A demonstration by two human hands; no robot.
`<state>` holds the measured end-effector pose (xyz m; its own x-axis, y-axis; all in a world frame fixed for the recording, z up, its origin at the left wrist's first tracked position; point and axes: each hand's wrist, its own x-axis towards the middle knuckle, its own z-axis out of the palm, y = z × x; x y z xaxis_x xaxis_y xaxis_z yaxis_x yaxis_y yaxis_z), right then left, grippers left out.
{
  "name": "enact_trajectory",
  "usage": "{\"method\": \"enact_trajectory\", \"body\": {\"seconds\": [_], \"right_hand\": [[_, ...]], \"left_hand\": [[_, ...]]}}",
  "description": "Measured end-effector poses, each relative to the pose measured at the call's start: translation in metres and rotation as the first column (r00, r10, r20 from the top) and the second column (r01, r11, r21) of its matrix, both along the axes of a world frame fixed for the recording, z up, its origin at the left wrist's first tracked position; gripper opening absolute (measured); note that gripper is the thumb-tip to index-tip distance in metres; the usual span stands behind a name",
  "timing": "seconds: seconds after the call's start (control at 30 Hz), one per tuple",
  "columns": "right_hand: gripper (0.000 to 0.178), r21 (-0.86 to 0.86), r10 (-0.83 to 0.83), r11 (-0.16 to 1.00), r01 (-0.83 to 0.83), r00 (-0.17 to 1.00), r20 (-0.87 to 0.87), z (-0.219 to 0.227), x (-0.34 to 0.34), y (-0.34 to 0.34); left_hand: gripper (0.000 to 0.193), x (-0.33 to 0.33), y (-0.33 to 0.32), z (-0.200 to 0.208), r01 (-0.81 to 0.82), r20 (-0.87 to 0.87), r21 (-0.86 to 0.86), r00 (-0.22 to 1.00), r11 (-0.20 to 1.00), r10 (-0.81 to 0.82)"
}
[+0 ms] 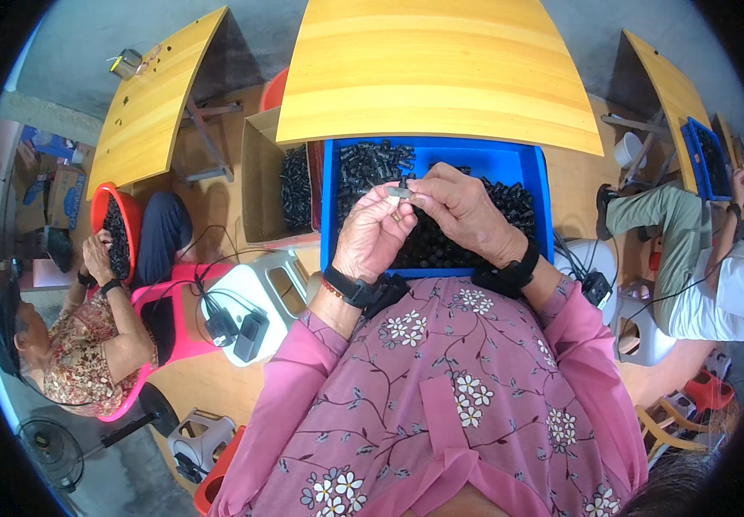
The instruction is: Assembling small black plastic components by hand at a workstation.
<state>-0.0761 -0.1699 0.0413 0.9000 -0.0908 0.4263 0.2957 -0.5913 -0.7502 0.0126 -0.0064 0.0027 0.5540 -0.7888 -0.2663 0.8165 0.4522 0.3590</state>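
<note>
My left hand (372,233) and my right hand (466,215) meet over a blue tray (329,207). Between their fingertips is a small grey and black piece (400,192), too small to make out its exact kind. Thumb and fingers of the left hand pinch it from the left, while the right hand's fingers close on it from the other side. Small black cylindrical parts (376,162) heap up in the tray's far left, and more black parts (511,205) lie at its right. My hands hide some of the tray's middle.
A yellow wooden table (441,69) overhangs the tray's far edge. Left of the tray stands a cardboard box (260,181) with black parts. A white stool (255,302) carries cables and black adapters. Co-workers sit at left, by a red basin (136,226), and at right.
</note>
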Motion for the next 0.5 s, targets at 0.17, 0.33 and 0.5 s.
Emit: {"method": "enact_trajectory", "body": {"seconds": [0.17,0.33,0.5], "right_hand": [[0.016,-0.02,-0.002,1.0,0.003,1.0,0.03,-0.003,0.001,0.0],[0.016,0.004,0.009,1.0,-0.009,0.999,0.051,-0.006,0.001,-0.003],[0.015,0.057,-0.003,0.998,0.003,1.0,0.0,-0.005,-0.001,-0.003]], "left_hand": [[0.015,0.0,0.003,-0.004,0.03,0.021,-0.055,0.999,0.998,-0.029],[0.015,0.001,0.003,-0.008,0.053,0.013,-0.09,0.999,0.995,-0.052],[0.01,-0.002,-0.002,-0.001,0.021,-0.009,-0.006,1.0,1.0,-0.021]]}}
